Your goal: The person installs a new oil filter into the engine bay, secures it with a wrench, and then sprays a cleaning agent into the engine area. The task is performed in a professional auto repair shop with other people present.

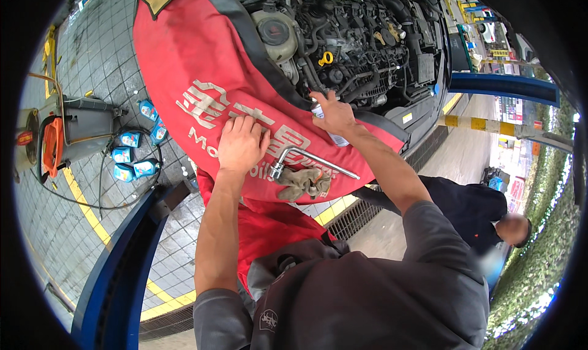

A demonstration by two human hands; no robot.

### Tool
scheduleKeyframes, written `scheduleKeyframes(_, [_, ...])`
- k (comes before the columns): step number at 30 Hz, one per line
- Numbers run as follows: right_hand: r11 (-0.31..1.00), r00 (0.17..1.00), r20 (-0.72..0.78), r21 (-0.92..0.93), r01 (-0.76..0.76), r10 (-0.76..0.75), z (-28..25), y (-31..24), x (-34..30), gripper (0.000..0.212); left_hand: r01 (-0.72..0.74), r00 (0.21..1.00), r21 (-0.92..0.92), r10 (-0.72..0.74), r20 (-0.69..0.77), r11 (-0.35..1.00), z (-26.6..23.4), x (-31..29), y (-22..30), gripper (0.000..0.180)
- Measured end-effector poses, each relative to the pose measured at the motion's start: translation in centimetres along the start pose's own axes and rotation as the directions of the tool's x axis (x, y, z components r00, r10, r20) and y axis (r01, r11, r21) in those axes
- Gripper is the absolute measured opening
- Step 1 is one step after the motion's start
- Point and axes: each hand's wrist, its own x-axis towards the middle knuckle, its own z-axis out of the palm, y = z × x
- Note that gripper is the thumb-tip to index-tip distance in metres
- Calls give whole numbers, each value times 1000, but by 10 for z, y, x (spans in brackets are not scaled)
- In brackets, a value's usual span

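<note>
My left hand [243,146] rests on the red fender cover [177,56], its fingers bent slightly over the cloth and nothing visible in them. My right hand [335,116] is wrapped round a white and blue spray can [337,140] at the engine bay's near edge, index finger near its top. Much of the can is hidden by the hand. Between my forearms, an L-shaped socket wrench [324,161] lies on the cover, beside and partly over a pair of dirty work gloves [301,186].
The exposed engine [355,44] has a yellow dipstick handle [326,58] and a coolant reservoir [275,34]. Several blue bottles [130,139] lie on the tiled floor at left, near a grey machine [89,126]. Blue lift arms [122,276] flank me. Another person [465,209] is at right.
</note>
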Motion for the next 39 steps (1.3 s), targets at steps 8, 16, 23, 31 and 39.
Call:
scheduleKeyframes(8, [999, 994, 105, -32, 6, -2, -4, -4, -19, 76, -5, 1000, 26, 5, 7, 1000, 0, 1, 0, 25])
scheduleKeyframes(16, [999, 993, 116, -41, 34, -29, -1, -1, -14, 77, 5, 1000, 18, -5, 22, 1000, 1, 1, 0, 24])
scheduleKeyframes(23, [1000, 993, 122, -20, 8, -6, -4, 0, -22, 77, -10, 1000, 18, 10, -14, 1000, 0, 1, 0, 24])
scheduleKeyframes(31, [1000, 983, 180, -12, -19, 21, -7, 0, -24, 76, 2, 1000, 4, -2, -4, 1000, 0, 1, 0, 24])
scheduleKeyframes(39, [998, 986, 169, -51, 27, -18, -8, -3, -23, 76, -5, 1000, 6, 5, -8, 1000, 1, 1, -1, 24])
